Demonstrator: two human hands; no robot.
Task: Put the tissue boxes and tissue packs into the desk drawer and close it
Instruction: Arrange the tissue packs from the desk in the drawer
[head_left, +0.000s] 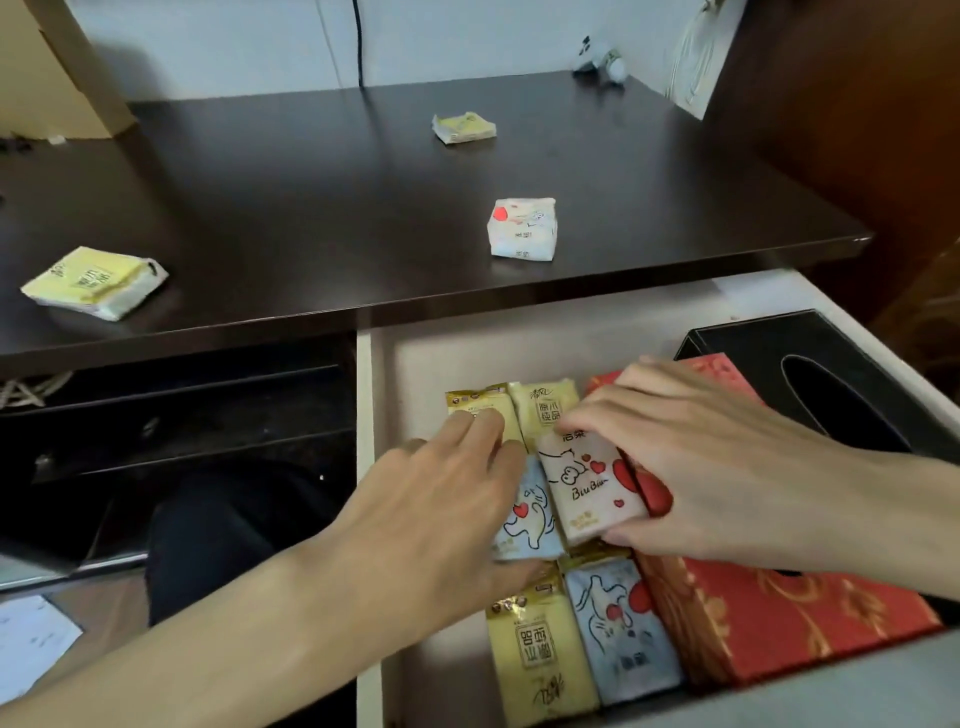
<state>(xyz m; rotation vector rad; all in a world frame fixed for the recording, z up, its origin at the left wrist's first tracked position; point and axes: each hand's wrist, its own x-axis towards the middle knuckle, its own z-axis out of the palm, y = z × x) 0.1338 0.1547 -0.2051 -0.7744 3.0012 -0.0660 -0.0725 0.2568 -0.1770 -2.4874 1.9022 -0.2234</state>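
The white desk drawer (519, 332) stands pulled open at the lower right. Inside lie a red patterned tissue box (779, 623), a black tissue box (831, 374) and several small tissue packs. My right hand (701, 467) grips a pinkish pack with a cat and hearts (587, 483), holding it among the others. My left hand (441, 509) lies flat, fingers on a gold pack (478, 402) and over a blue cat pack (530, 519). On the dark desktop rest a yellow pack (93, 283) at left, a white pack (522, 228) near the front edge, and a small yellow pack (464, 127) farther back.
The dark desktop (311, 208) overhangs the drawer's back part. A cardboard box (57, 73) stands at the back left, a small figurine (602, 60) at the back right. A black cable (358, 41) runs down the wall. Under the desk at left are dark shelves (182, 415).
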